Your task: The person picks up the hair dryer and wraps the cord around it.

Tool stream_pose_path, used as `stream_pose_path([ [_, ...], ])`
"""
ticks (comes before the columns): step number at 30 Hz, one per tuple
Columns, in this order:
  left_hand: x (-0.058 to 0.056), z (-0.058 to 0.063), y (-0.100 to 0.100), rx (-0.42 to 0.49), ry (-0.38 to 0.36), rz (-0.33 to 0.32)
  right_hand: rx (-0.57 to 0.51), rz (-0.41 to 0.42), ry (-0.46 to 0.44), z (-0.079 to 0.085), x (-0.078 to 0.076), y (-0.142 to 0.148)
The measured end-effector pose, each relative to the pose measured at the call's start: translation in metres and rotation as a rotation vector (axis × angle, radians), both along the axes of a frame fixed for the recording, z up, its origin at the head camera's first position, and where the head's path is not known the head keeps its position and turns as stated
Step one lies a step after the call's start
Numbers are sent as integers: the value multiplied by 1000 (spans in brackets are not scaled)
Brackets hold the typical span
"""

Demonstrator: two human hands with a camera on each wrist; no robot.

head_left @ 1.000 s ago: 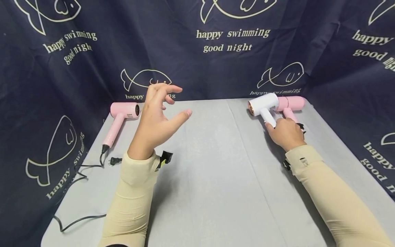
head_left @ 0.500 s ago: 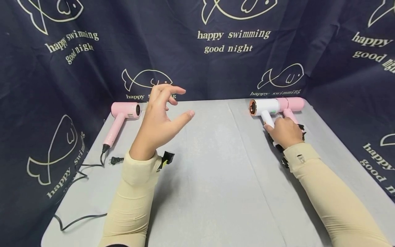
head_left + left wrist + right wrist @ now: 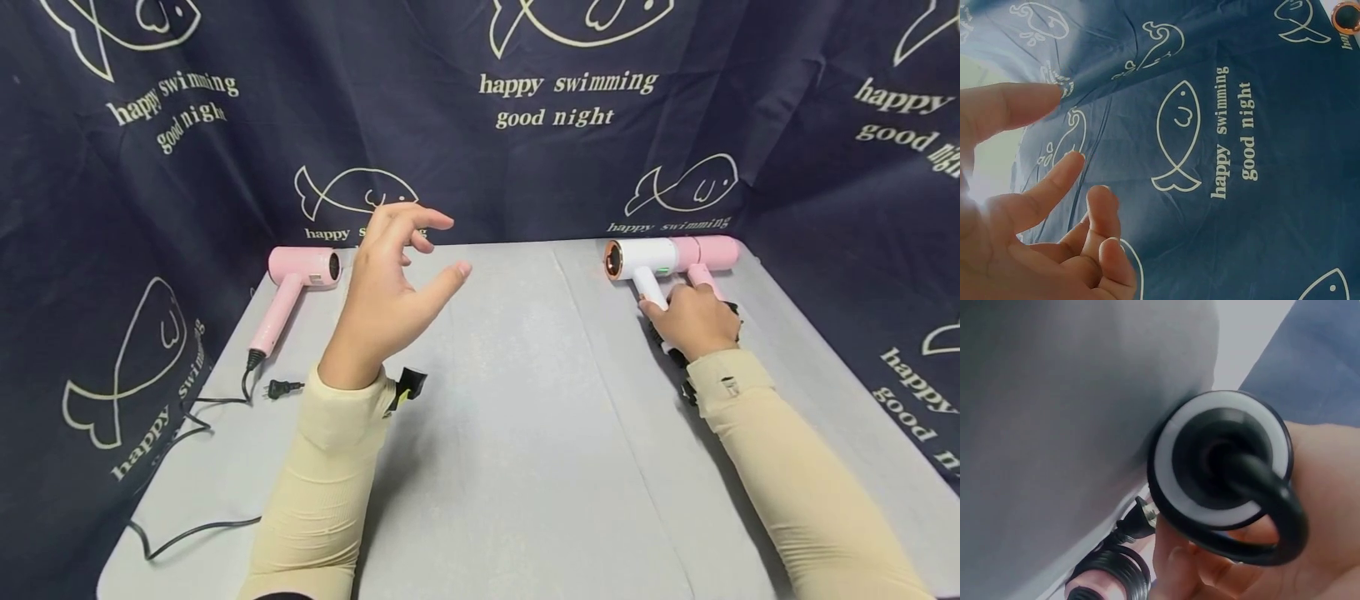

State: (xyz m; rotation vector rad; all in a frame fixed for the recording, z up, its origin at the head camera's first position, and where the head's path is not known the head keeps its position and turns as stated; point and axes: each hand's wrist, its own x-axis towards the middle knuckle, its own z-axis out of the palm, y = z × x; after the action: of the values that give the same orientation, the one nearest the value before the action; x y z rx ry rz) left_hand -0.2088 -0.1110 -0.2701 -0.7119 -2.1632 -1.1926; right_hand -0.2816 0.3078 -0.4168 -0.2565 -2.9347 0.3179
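My right hand point(image 3: 697, 321) grips the handle of a white hair dryer point(image 3: 645, 254) with a copper-rimmed nozzle, at the table's back right. It lies level, nozzle to the left, with a small green light on its body. Its rear meets a pink hair dryer point(image 3: 712, 252), whose handle is partly hidden by the hand. In the right wrist view the handle end point(image 3: 1166, 456) shows a black cord looping out. My left hand point(image 3: 386, 292) is raised over the table, thumb and fingers spread and holding nothing. A second pink hair dryer point(image 3: 288, 275) lies beyond it at left.
The left dryer's black cord point(image 3: 210, 533) trails along the table's left side, and a plug point(image 3: 281, 389) lies by the left sleeve. Coiled cord point(image 3: 1129, 569) wraps a pink handle near the right hand. Dark blue curtains point(image 3: 525, 167) enclose the table point(image 3: 525, 417).
The white hair dryer has turned in my right hand from tilted to level, in line with the pink one, and its green light has come into sight. The left hand is nearly still.
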Motion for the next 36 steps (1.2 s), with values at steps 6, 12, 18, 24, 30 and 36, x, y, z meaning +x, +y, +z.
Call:
stream_pose_path([
  [6,0,1,4,-2,-12,-26,-24,-26,25,0,8,3],
  [12,-3,-1,6,-31,-30,-24,-36,38,107,9,30,-17],
  [18,-24,-10,-8,-194,-131,49,-147,234,139,24,45,-53],
  [24,-65,-31,-56,-467,-311,196,-238,305,101,23,52,-65],
  [30,-102,-55,-121,-692,-464,407,-253,317,111,16,54,-64],
  [36,-110,-78,-156,-804,-676,524,-265,353,68,9,51,-61],
])
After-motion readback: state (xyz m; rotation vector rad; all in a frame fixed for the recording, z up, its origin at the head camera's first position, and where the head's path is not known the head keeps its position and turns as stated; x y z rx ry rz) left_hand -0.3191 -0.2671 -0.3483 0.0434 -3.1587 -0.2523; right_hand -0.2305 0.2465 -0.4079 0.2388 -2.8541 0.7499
